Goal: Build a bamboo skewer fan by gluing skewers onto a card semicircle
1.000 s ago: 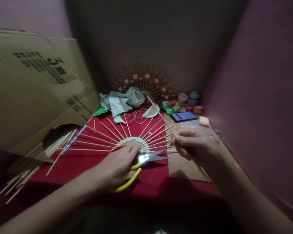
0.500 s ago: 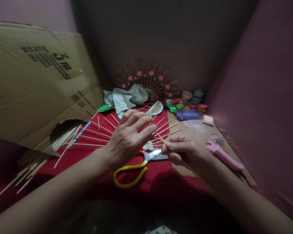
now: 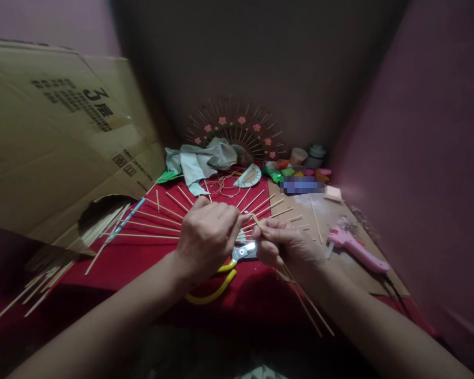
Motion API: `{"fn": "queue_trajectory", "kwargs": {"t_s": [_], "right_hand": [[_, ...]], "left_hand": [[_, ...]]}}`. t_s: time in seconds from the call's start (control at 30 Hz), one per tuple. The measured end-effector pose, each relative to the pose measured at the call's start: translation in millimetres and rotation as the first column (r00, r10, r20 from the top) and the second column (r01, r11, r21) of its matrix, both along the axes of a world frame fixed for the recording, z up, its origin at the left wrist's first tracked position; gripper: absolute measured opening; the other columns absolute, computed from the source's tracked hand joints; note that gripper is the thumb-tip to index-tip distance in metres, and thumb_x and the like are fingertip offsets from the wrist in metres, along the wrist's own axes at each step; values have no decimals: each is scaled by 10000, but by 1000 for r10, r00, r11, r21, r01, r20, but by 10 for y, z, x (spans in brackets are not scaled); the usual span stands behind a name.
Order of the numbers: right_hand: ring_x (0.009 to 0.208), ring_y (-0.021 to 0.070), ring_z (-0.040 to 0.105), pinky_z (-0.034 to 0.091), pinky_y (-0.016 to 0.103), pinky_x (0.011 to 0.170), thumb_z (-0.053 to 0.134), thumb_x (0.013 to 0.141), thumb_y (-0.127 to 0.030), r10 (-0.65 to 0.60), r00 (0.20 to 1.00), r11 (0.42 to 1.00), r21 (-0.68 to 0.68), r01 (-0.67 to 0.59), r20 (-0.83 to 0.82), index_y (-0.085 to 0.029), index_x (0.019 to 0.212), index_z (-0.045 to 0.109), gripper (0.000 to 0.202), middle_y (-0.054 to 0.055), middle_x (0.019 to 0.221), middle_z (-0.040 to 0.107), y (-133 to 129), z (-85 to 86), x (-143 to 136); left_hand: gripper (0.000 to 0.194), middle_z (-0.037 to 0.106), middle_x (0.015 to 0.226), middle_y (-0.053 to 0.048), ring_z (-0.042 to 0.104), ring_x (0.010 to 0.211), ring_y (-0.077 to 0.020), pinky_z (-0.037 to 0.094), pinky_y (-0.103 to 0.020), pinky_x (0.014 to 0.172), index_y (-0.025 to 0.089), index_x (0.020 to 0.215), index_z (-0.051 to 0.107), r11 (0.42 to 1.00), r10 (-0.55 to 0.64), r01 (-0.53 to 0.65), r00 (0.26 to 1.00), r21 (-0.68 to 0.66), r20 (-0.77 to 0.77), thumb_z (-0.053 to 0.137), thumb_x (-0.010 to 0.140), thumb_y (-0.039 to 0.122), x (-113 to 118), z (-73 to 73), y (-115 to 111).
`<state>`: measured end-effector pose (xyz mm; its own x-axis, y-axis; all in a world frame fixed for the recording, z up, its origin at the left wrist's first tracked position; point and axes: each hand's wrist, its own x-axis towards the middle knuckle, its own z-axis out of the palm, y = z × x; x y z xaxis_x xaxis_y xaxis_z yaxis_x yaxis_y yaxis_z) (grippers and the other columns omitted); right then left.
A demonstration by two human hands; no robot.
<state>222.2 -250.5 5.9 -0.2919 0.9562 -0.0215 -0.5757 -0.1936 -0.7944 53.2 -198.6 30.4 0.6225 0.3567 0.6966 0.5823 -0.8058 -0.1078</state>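
Note:
My right hand (image 3: 286, 242) is closed around thin wooden sticks (image 3: 308, 308), whose long ends slant down past my wrist. Their upper tips poke out between thumb and forefinger. Curled up opposite, my left hand (image 3: 209, 231) pinches a thin end that meets these tips at an angle; whether it is a bent stick or a separate piece I cannot tell. Beneath both hands, scissors (image 3: 212, 299) with yellow handles lie partly hidden. More sticks (image 3: 146, 214) fan out over the red cloth (image 3: 150, 263), their inner ends covered by my hands.
At left leans a cardboard box (image 3: 55, 158), with a bundle of sticks (image 3: 106, 223) at its hole. A pink glue gun (image 3: 357, 250) rests on a cardboard sheet (image 3: 296, 210) at right. Behind are a pale cloth (image 3: 199, 160) and a flower-decorated stick fan (image 3: 240, 129).
My left hand has lowered and curled in, its fingers now pinching at the stick tips. The sticks in my right hand now show trailing below the wrist. The view has shifted slightly.

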Motion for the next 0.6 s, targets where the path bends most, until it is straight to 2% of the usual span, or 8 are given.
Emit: {"fn": "queue_trajectory", "kwargs": {"t_s": [0.07,0.13,0.2,0.27,0.33,0.47,0.53,0.6], "right_hand": [[333,35,345,222,162,371,696,737,-294,-26,996,1000,20,24,85,-131,717,667,167,-52,412,476,-23,28,-10],[351,31,340,199,168,381,683,761,-310,-36,986,999,46,28,164,-130,727,674,183,-48,423,488,-69,75,-23],[360,29,331,189,177,388,670,778,-307,-19,980,996,87,2,199,-133,742,683,178,-51,434,490,-127,134,-53],[366,29,332,189,184,393,664,781,-298,3,981,992,121,-27,196,-135,752,690,167,-52,446,496,-192,196,-112],[376,32,340,191,190,399,657,781,-291,39,981,990,123,-63,191,-135,757,694,162,-48,458,499,-260,255,-184],[377,33,313,181,191,391,662,757,-243,60,990,988,133,-77,128,-141,686,679,125,-53,442,444,-356,377,-180],[380,32,288,188,184,387,675,720,-204,-129,990,977,180,117,54,-163,611,640,122,-68,424,374,-332,451,-11],[394,41,328,223,181,384,649,748,-223,-396,912,904,216,369,101,-174,688,668,80,-58,451,396,-229,522,269]], "left_hand": [[327,581,591,-10,488,559,-124,384,-299,643,150,696,598,974,-30,53,994,-220,109,431,944,284,-21,3,-73],[323,607,619,-6,517,575,-119,407,-264,596,155,724,615,846,-9,146,966,-513,260,445,934,332,-64,36,-151],[306,632,668,-11,562,623,-127,440,-240,572,158,742,619,584,38,296,920,-756,390,477,913,368,-117,96,-229],[289,627,672,-9,571,628,-127,461,-233,563,163,721,606,318,58,442,874,-838,483,519,888,383,-176,154,-301],[295,595,642,-3,544,597,-114,457,-229,546,165,679,587,161,84,526,835,-835,543,562,864,394,-244,182,-362],[341,497,585,5,458,556,-99,417,-228,504,164,619,548,91,191,582,786,-808,588,589,835,424,-494,119,-432],[366,441,564,18,424,542,-96,408,-227,493,174,611,510,141,258,567,771,-812,583,565,843,452,-701,49,-447],[371,433,587,21,415,541,-94,386,-207,467,182,629,496,181,308,426,832,-887,462,543,855,472,-933,-41,-470]]}}
